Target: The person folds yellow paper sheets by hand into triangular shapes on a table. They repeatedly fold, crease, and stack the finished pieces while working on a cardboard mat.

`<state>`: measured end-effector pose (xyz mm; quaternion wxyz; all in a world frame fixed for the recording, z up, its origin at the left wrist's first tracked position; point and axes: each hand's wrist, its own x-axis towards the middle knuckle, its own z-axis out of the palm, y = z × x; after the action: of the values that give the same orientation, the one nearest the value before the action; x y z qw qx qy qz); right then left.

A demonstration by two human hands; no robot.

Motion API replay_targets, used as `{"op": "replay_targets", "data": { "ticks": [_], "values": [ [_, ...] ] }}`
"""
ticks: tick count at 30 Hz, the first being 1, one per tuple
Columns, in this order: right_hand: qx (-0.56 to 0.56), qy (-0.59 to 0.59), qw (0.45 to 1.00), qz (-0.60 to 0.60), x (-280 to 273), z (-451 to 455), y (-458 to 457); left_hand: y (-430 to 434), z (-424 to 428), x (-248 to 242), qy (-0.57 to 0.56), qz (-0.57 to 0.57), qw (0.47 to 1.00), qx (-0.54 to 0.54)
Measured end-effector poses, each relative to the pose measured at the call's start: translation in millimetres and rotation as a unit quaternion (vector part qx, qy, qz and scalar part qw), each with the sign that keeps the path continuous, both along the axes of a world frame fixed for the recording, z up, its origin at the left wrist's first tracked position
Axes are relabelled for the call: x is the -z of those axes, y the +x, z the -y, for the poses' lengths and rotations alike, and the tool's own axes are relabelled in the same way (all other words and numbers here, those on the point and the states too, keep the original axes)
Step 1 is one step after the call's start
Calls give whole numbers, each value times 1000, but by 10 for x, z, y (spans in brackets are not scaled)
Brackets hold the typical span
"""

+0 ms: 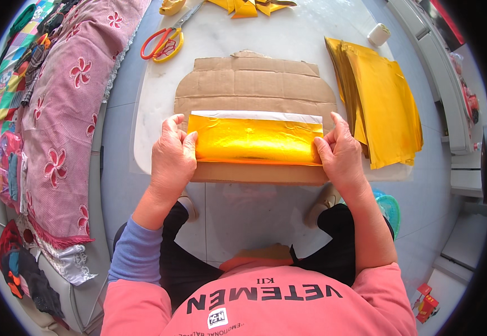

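Observation:
A sheet of gold foil paper [254,140] lies folded over on a flat piece of brown cardboard [251,84], a strip of its white underside showing along the far edge. My left hand [174,147] pinches the left end of the folded sheet, thumb on the gold side. At the right end, my right hand [341,149] grips it the same way, index finger pointing up. The fold runs along the near side, close to the cardboard's front edge. Fingers under the paper are partly hidden.
On the marble-look table [157,105] a stack of gold foil paper [382,105] lies to the right, near a small white container [378,34]. Scissors [165,44] with red and yellow handles lie far left. Folded gold pieces [245,7] sit at the far edge. A cloth-covered sofa [67,105] stands left.

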<state>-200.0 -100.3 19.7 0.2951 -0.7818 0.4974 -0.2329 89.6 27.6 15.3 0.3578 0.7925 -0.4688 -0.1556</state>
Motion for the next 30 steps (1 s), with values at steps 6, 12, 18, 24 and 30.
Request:
{"op": "replay_targets", "data": {
  "ticks": [6,12,18,24,30],
  "values": [
    [-48,-113,992,-7,132,34,-39,-13,14,-10,6,-9,1000,-15],
    [-87,-121,988,-33,117,39,-56,-5,25,-26,10,-22,999,-25],
    [-91,-99,990,-36,57,25,-43,9,34,5,18,-35,999,-36],
    [-85,-92,990,-71,29,18,-51,0,38,-20,25,-50,998,-38],
    [-76,-83,990,-85,-18,7,-16,-15,34,-3,29,-18,999,-41]
  ]
}}
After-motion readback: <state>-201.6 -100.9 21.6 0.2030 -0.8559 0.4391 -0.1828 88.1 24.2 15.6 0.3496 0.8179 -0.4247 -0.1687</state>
